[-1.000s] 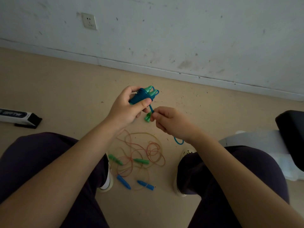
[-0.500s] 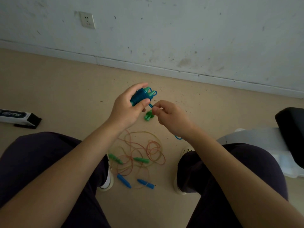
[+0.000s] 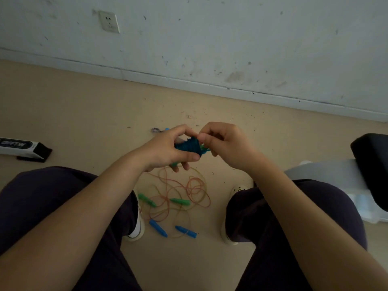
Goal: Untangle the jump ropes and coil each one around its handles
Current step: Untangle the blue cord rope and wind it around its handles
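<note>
My left hand (image 3: 168, 150) grips a bundle of blue rope coiled round green handles (image 3: 190, 147), held in the air above the floor. My right hand (image 3: 225, 143) pinches the rope's end at the bundle's right side, where a green tip shows. On the floor between my feet lies a tangle of orange and yellowish ropes (image 3: 184, 190). Two green handles (image 3: 147, 200) (image 3: 180, 201) and two blue handles (image 3: 157, 228) (image 3: 185, 231) lie in that tangle.
A white and black box (image 3: 23, 149) lies on the floor at the left. A black seat edge (image 3: 371, 164) and a white frame (image 3: 327, 171) stand at the right. A small patterned cord (image 3: 156, 130) lies beyond my left hand. The wall is close ahead.
My right hand has moved up from below the bundle to its right side. The loose blue loop that hung by my right wrist is no longer visible. The view has tilted slightly.
</note>
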A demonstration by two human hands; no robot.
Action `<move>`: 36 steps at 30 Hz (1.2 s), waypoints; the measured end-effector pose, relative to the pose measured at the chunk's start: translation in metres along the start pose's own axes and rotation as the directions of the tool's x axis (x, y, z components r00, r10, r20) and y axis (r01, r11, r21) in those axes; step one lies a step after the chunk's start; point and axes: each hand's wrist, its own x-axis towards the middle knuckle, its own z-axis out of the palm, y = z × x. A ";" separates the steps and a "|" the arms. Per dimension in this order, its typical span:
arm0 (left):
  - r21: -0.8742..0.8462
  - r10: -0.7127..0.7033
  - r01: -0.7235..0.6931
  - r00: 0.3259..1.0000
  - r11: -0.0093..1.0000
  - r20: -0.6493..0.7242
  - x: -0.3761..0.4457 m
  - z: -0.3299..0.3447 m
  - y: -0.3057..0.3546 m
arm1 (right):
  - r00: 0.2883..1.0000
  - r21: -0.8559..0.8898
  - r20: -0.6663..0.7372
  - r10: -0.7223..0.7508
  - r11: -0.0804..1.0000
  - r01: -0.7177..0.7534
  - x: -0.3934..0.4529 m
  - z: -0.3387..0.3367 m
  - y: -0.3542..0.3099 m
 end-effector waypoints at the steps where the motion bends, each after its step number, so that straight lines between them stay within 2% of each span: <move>1: 0.013 0.004 -0.004 1.000 1.000 0.024 0.000 0.000 0.001 | 1.000 0.027 0.002 0.014 1.000 -0.014 0.001 0.001 0.002; 6: 0.128 0.008 -0.014 0.999 0.992 0.048 0.000 0.003 0.002 | 0.997 0.073 -0.006 0.077 0.994 -0.076 0.002 0.005 0.003; 11: 0.082 0.042 -0.035 0.995 0.996 -0.091 -0.003 0.007 0.007 | 0.985 0.163 -0.012 0.170 0.973 -0.166 0.005 0.003 0.004; 16: 0.067 0.050 -0.038 0.981 0.997 -0.189 -0.005 0.003 0.010 | 0.978 0.358 0.006 0.209 0.913 -0.198 0.005 -0.013 0.008; 23: 0.069 0.037 -0.022 0.974 0.997 -0.224 -0.005 -0.002 0.010 | 0.955 0.495 -0.077 0.288 0.842 -0.214 0.006 -0.020 0.015; 25: 0.072 0.025 -0.010 0.976 0.997 -0.218 -0.005 -0.001 0.010 | 0.944 0.565 -0.118 0.309 0.802 -0.192 0.007 -0.018 0.014; 29: 0.068 0.003 0.012 0.977 0.998 -0.211 -0.004 0.002 0.011 | 0.905 0.745 -0.169 0.390 0.652 -0.141 0.010 -0.009 0.013; 33: 0.044 0.004 0.004 0.982 0.999 -0.188 -0.004 0.006 0.013 | 0.882 0.855 -0.125 0.454 0.501 -0.137 0.015 -0.005 0.013; 36: 0.055 0.007 0.004 0.982 0.998 -0.187 -0.003 0.006 0.013 | 0.887 0.887 -0.102 0.451 0.445 -0.124 0.018 -0.003 0.011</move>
